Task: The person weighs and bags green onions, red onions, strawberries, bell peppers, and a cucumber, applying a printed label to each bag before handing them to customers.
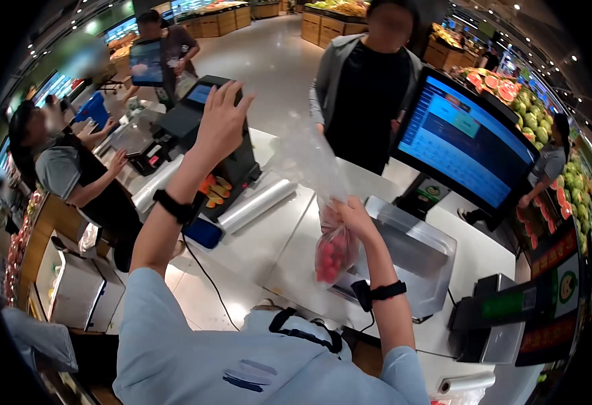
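My right hand (354, 219) is closed around the gathered neck of a clear plastic bag (328, 233). Small round red fruits (331, 260) fill the bag's bottom, and its loose top flares out above my fingers. The bag hangs over the white counter (286, 253), beside a scale with a clear tray (414, 253). Up at the left, my left hand (222, 118) is raised with fingers apart and nothing in it. From this view it overlaps a dark machine with a small screen (201, 93).
A roll of plastic bags (257, 206) and a blue phone (203, 232) lie on the counter. A large monitor (468, 142) stands at the right. Across the counter is a person (367, 88); another person (80, 169) works at the left. A black cable (208, 283) hangs nearby.
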Action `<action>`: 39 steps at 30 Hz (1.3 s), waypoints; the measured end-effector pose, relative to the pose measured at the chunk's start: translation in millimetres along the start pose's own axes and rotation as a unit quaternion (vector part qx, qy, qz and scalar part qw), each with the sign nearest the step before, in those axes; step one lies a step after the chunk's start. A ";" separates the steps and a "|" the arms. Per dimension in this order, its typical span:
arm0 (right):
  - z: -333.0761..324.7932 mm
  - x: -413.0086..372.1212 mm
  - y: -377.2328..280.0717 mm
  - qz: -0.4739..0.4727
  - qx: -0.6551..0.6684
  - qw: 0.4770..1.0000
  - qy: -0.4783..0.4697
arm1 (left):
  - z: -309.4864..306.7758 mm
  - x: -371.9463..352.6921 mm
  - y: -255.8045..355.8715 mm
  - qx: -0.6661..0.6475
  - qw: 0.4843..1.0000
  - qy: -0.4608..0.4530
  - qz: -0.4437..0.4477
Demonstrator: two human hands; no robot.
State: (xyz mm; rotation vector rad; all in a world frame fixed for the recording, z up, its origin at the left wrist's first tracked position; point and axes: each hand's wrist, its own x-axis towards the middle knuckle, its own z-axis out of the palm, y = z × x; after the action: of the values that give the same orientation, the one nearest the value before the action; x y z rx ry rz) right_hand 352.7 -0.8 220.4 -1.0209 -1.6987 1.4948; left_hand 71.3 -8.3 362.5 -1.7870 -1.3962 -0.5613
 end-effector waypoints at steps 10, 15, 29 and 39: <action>115.6 24.7 -43.9 0.068 0.132 0.976 -0.158 | 5.8 -74.6 7.9 -0.151 0.940 -0.191 0.240; 167.9 2.7 -24.1 -0.182 -0.305 0.930 0.095 | 2.3 -68.4 -19.5 -0.086 0.926 -0.175 0.324; 190.0 76.0 -17.2 -0.158 -0.030 0.943 -0.293 | -18.6 -75.4 -26.5 -0.061 0.883 -0.233 0.402; 318.4 115.7 6.9 -0.097 0.269 0.922 -0.260 | -33.7 -106.9 -202.5 -0.273 0.808 -0.523 0.007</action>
State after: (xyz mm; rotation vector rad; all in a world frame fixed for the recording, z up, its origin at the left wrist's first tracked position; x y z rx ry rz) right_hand 22.6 -54.3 165.8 -0.1625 -1.5097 2.0513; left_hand -148.3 -81.4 365.7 -2.7905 -2.0508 0.1476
